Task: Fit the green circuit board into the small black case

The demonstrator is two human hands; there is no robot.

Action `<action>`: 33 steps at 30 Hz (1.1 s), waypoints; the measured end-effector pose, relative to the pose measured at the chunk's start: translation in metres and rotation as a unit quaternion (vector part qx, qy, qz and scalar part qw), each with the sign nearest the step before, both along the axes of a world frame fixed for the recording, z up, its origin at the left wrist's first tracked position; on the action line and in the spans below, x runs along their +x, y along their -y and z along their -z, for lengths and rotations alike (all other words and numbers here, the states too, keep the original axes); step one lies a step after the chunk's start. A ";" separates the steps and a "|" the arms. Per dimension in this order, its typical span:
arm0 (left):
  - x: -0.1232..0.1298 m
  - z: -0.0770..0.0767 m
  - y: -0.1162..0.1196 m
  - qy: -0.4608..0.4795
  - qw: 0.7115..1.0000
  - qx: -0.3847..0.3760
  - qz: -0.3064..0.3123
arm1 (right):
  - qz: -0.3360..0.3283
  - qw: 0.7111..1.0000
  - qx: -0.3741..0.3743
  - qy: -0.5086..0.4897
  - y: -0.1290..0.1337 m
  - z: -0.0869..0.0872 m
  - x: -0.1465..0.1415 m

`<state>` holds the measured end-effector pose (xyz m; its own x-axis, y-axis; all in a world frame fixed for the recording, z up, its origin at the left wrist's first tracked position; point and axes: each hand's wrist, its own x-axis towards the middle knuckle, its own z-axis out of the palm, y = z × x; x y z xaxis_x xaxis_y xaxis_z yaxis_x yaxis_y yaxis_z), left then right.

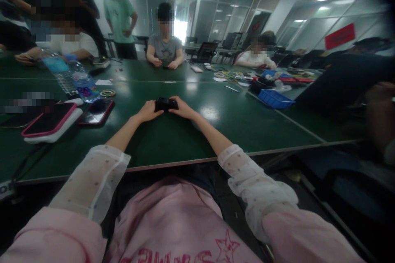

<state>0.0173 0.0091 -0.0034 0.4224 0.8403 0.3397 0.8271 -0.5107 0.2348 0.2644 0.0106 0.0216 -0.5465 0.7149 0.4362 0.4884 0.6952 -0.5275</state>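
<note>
Both my hands grip a small black box-shaped device point(166, 104) just above or on the green table point(185, 139); I cannot tell whether it touches the surface. My left hand point(147, 111) is closed on its left end, with the thumb along the near side. At the right end, my right hand point(184, 108) holds it the same way. The device's exact kind is too dark and blurred to make out. Nearest to my left hand lies a phone with a dark red edge point(96, 112).
A pink-cased phone point(51, 120) lies on a white object at left, near two water bottles point(84, 82) and a tape roll point(107, 93). Toward the right are a blue tray point(275, 98), a pen point(231, 88) and tangled cables point(231, 75). Several people are around the table.
</note>
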 end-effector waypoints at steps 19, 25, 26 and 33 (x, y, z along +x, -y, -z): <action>0.000 -0.003 0.002 0.006 1.000 -0.004 0.005 | 0.044 0.999 -0.010 0.029 -0.002 0.002 -0.001; 0.001 -0.004 0.004 0.000 1.000 -0.015 -0.003 | 0.043 0.999 -0.009 0.031 -0.001 0.001 -0.002; 0.001 -0.004 0.004 0.001 1.000 -0.016 -0.004 | 0.043 0.999 -0.008 0.029 -0.001 0.001 -0.002; 0.001 -0.005 0.005 0.005 1.000 -0.003 0.007 | 0.059 0.998 -0.008 0.019 0.002 -0.001 -0.003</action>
